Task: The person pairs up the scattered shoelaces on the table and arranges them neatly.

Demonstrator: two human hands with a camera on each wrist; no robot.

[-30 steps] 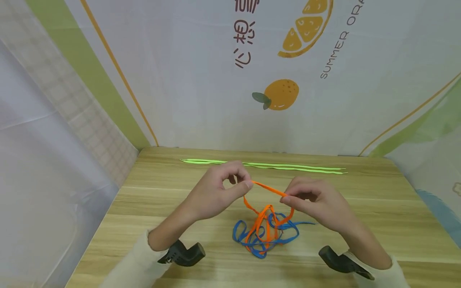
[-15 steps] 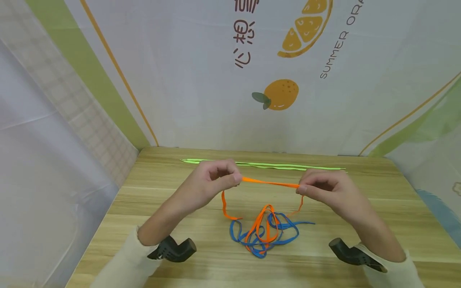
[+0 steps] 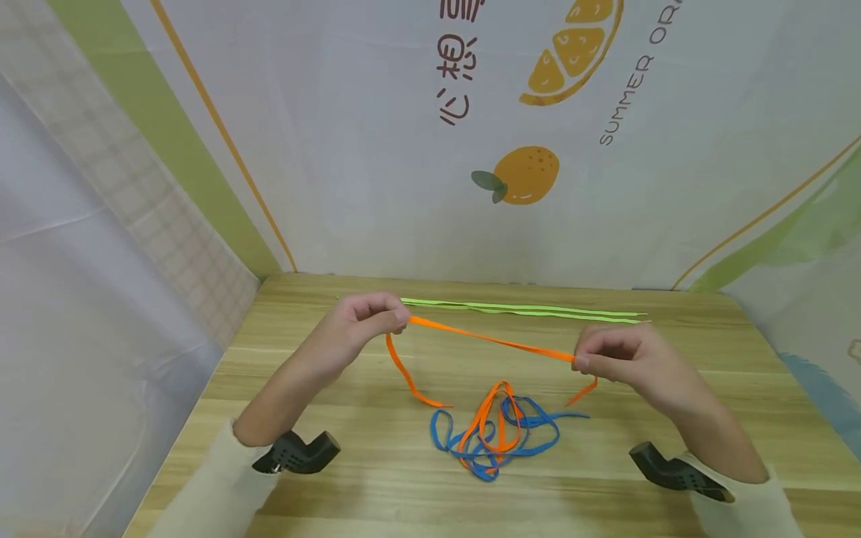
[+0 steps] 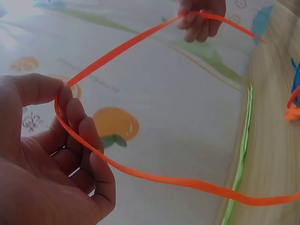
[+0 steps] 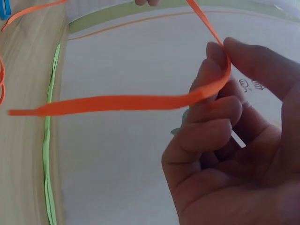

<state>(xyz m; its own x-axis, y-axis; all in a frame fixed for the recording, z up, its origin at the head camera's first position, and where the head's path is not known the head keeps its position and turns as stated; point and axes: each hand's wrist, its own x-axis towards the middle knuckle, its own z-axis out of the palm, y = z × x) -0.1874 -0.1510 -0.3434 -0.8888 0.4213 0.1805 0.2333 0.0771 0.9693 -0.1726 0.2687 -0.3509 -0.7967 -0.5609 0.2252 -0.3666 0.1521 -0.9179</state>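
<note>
An orange shoelace (image 3: 491,341) stretches between my two raised hands, sloping down to the right. My left hand (image 3: 356,329) pinches it between thumb and index finger, and a loose length hangs below toward the wood. At the other side my right hand (image 3: 632,362) pinches the same lace near one end; its short tail (image 5: 131,102) with a narrow tip sticks out in the right wrist view. Below, on the tabletop, lie a tangled blue shoelace (image 3: 538,450) and another looped orange shoelace (image 3: 494,400), overlapping each other.
Bright green laces (image 3: 525,310) lie nearly straight along the back of the wooden table (image 3: 377,478). Behind them rises a white printed curtain (image 3: 377,187), with more cloth at both sides. Black devices (image 3: 303,453) are strapped to both wrists.
My hands have drawn apart, left hand leftward and right hand rightward, so the orange span between them is longer. Its ends have come away from the pile, which stays in place.
</note>
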